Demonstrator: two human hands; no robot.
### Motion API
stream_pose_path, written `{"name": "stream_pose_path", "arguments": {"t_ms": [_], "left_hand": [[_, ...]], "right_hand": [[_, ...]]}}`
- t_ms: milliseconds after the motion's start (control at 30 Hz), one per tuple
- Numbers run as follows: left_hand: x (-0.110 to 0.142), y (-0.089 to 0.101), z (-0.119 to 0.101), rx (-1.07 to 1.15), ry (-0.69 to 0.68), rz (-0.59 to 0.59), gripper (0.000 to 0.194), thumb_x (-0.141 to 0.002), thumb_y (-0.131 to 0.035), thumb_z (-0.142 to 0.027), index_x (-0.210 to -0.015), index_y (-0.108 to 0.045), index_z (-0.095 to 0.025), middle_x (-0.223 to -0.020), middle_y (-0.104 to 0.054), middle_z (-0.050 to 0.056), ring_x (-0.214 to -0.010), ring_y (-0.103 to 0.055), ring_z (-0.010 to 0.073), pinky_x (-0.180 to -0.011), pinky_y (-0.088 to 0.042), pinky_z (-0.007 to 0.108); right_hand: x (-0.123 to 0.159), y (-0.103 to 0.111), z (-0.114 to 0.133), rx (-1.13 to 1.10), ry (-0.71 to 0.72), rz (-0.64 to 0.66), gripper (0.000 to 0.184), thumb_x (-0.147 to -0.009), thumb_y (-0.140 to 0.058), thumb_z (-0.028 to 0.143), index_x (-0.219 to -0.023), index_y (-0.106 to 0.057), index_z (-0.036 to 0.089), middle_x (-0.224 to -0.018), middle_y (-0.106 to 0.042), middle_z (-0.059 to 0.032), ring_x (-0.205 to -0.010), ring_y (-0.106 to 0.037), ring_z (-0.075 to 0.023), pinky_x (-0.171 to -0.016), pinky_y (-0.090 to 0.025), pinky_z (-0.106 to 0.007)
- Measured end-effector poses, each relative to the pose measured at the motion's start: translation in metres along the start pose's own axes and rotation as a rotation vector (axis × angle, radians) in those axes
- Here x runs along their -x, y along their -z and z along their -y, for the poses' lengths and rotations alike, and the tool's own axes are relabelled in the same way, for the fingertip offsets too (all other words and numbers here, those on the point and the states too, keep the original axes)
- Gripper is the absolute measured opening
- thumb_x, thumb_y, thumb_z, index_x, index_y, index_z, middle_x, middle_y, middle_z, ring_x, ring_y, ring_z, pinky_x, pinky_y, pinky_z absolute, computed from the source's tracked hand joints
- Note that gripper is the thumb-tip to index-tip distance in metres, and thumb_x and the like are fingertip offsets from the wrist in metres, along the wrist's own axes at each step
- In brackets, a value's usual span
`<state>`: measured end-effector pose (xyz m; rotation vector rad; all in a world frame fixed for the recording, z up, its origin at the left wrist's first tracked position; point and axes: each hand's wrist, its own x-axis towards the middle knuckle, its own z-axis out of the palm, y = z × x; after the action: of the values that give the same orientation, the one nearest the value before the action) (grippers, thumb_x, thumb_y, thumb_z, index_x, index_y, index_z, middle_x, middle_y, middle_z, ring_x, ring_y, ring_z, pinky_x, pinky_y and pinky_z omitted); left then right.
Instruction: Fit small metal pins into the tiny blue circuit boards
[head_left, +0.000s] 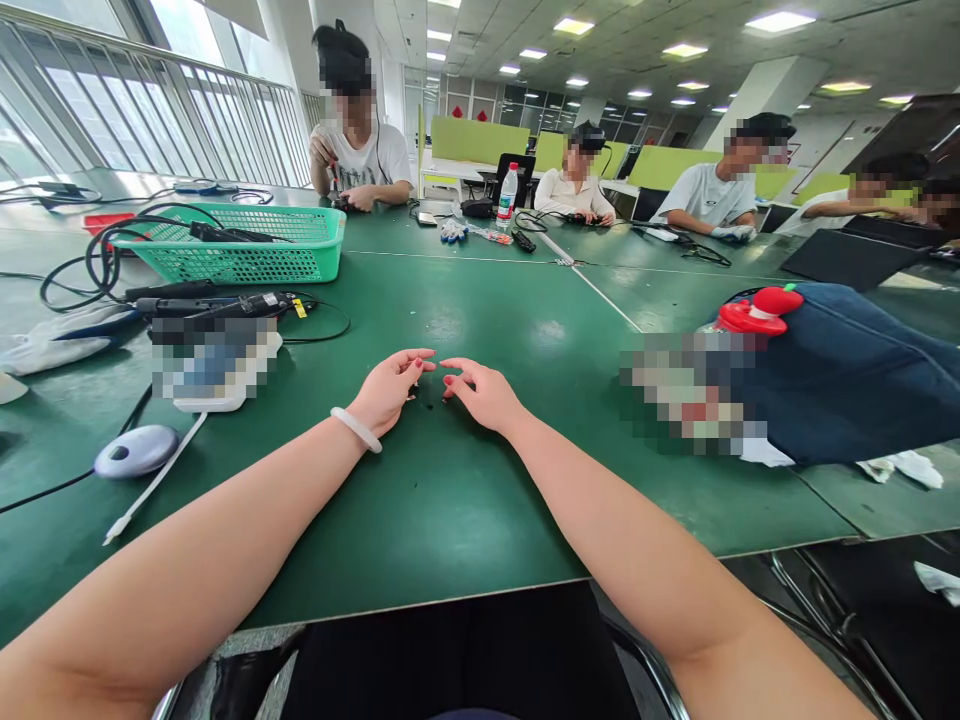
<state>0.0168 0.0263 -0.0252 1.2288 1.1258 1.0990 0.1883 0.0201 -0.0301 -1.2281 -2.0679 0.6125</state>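
The left forearm (240, 540) and right forearm (622, 535) angle inward, the left hand (386, 393) and right hand (487, 396) nearly fingertip to fingertip, thumbs angled toward index fingers, though whether either pinches is hard to tell.

Left hand (386, 392) and right hand (484, 394) nearly touch fingertips — over a green table (450, 540).
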Motion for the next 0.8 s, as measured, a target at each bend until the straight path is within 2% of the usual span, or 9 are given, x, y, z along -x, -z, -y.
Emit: {"name": "stream_pose_path", "arguments": {"t_ms": [133, 200, 300, 400, 533, 667, 800], "left_hand": [[0.004, 0.000, -0.003, 0.266, 0.032, 0.208, 0.021, -0.080, -0.058, -0.027, -0.098, -0.062, -0.018, -0.088, -0.063, 0.004, -0.086, -0.057, 0.0129, -0.083, -0.043, 0.029], [0.007, 0.001, -0.005, 0.315, -0.005, 0.245, 0.020, -0.080, -0.059, -0.026, -0.097, -0.063, -0.017, -0.088, -0.062, 0.004, -0.091, -0.057, 0.0133, -0.089, -0.041, 0.030], [0.010, 0.003, -0.008, 0.255, -0.038, 0.205, 0.022, -0.081, -0.058, -0.029, -0.099, -0.063, -0.018, -0.092, -0.062, 0.004, -0.091, -0.056, 0.0130, -0.088, -0.042, 0.030], [0.011, 0.004, -0.009, 0.079, -0.032, 0.124, 0.025, -0.082, -0.055, -0.033, -0.101, -0.063, -0.018, -0.102, -0.062, 0.006, -0.082, -0.056, 0.0115, -0.075, -0.044, 0.026], [0.011, 0.001, -0.010, -0.147, -0.013, 0.058, 0.024, -0.081, -0.054, -0.031, -0.097, -0.064, -0.016, -0.106, -0.064, 0.008, -0.069, -0.054, 0.0100, -0.059, -0.041, 0.024], [0.011, -0.001, -0.010, -0.119, 0.010, 0.039, 0.019, -0.082, -0.053, -0.021, -0.095, -0.063, -0.013, -0.104, -0.063, 0.008, -0.073, -0.058, 0.0100, -0.071, -0.047, 0.027], [0.011, 0.001, -0.009, -0.031, 0.009, 0.019, 0.019, -0.079, -0.053, -0.013, -0.097, -0.061, -0.013, -0.107, -0.060, 0.008, -0.083, -0.061, 0.0117, -0.084, -0.048, 0.032]], "right_hand": [[-0.001, 0.000, -0.006, -0.100, -0.089, -0.085, 0.029, -0.090, -0.039, 0.033, -0.105, -0.060, 0.019, -0.077, -0.067, -0.0007, -0.070, -0.060, -0.0108, -0.071, -0.043, -0.024], [-0.001, 0.000, -0.008, -0.105, -0.101, -0.073, 0.026, -0.089, -0.041, 0.027, -0.102, -0.062, 0.018, -0.077, -0.067, -0.0004, -0.069, -0.059, -0.0101, -0.071, -0.043, -0.024], [0.001, 0.002, -0.009, -0.036, -0.064, 0.020, 0.021, -0.083, -0.052, 0.024, -0.099, -0.065, 0.020, -0.079, -0.066, -0.0002, -0.070, -0.057, -0.0110, -0.070, -0.043, -0.025], [0.002, 0.004, -0.006, 0.087, 0.075, 0.113, 0.016, -0.076, -0.063, 0.024, -0.090, -0.069, 0.021, -0.082, -0.066, -0.0013, -0.080, -0.054, -0.0143, -0.076, -0.041, -0.028], [0.004, 0.005, 0.000, 0.178, 0.150, 0.151, 0.010, -0.077, -0.061, 0.017, -0.077, -0.070, 0.020, -0.076, -0.063, -0.0019, -0.079, -0.051, -0.0145, -0.076, -0.039, -0.029], [0.007, 0.007, 0.002, 0.106, 0.085, 0.161, 0.010, -0.078, -0.059, 0.016, -0.075, -0.068, 0.019, -0.074, -0.060, 0.0000, -0.069, -0.050, -0.0109, -0.068, -0.039, -0.025], [0.009, 0.011, 0.001, 0.017, -0.012, 0.121, 0.018, -0.079, -0.054, 0.011, -0.087, -0.067, 0.019, -0.079, -0.061, 0.0000, -0.067, -0.053, -0.0091, -0.067, -0.042, -0.024]]}}
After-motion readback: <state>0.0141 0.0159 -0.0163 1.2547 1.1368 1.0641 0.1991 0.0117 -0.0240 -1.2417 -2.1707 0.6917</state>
